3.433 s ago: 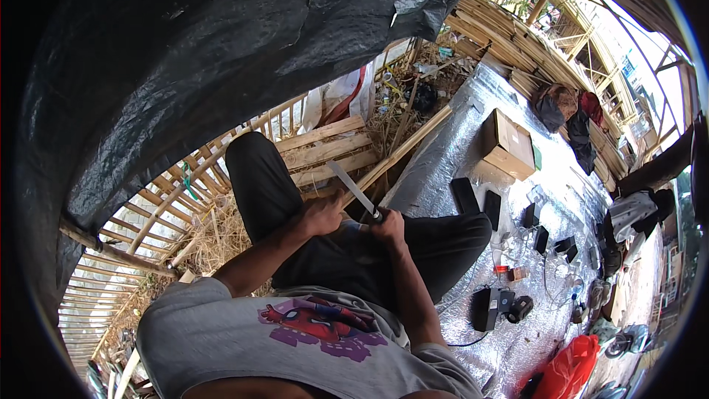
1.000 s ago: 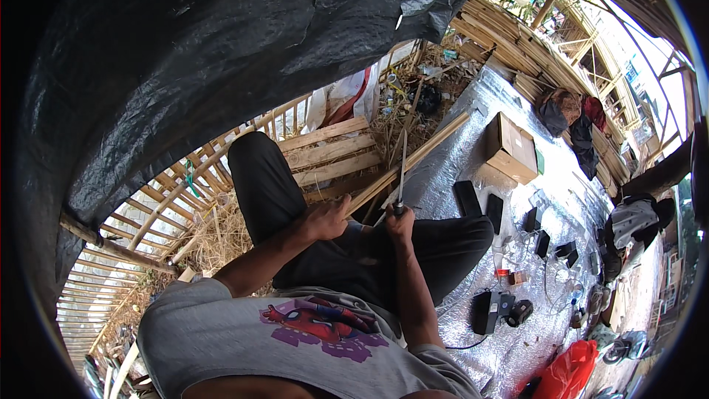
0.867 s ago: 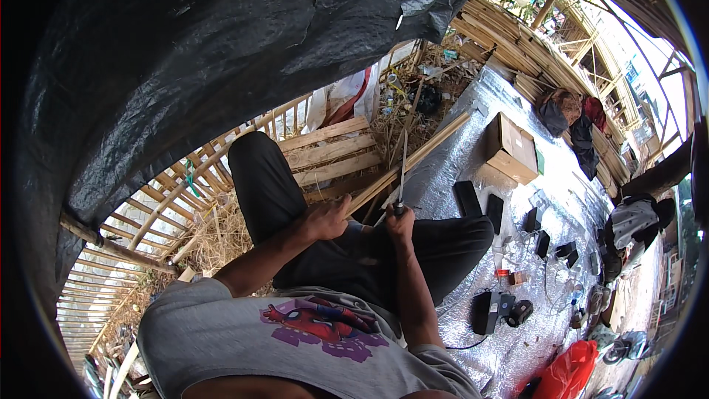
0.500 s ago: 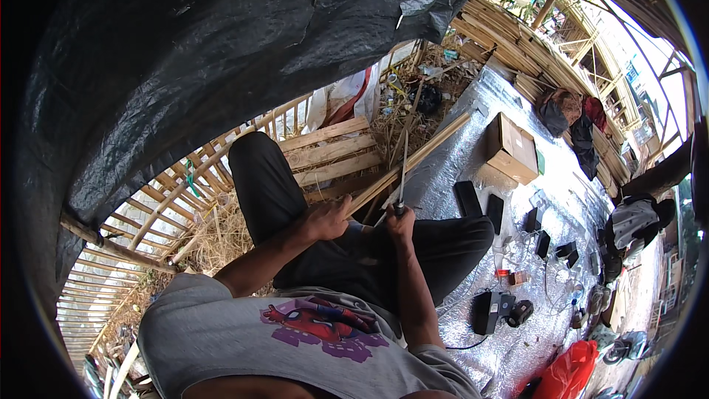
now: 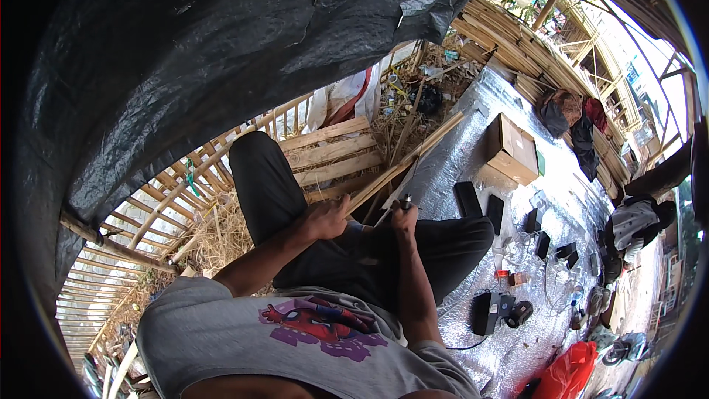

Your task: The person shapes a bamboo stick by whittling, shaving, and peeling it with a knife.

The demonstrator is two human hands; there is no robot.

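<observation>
- Left hand (image 5: 329, 218): my fingers wrap the near end of the bamboo strip (image 5: 406, 164), over my lap.
- Right hand (image 5: 404, 216): fist closed on the handle of a knife (image 5: 408, 188); blade thin, grey metal, standing up from the fist, just beside the strip. Whether it touches the strip I cannot tell.
- Bamboo strip: long, narrow, pale tan, smooth. Long axis runs from my left hand up and to the right, far end lying over the litter near the foil mat (image 5: 473, 151).
- Trousers (image 5: 354, 251): dark cloth, knees bent.
- Pallet (image 5: 332, 151): rough pale planks, behind my left knee.
- Straw (image 5: 214, 229): dry, tangled, left of my leg.
- Tarp (image 5: 207, 44): black plastic, creased, glossy, overhead.
- Foil mat: silver, crinkled, to my right.
- Box (image 5: 511, 149): brown cardboard, rectangular, on the mat's far part; flat top, print too small to tell.
- Black cases (image 5: 480, 203): small rectangles, mid-mat, beside my right knee.
- Red bag (image 5: 567, 371): shiny plastic, at the mat's lower right edge.
- Bamboo poles (image 5: 517, 44): stacked, round, tan, beyond the mat.
</observation>
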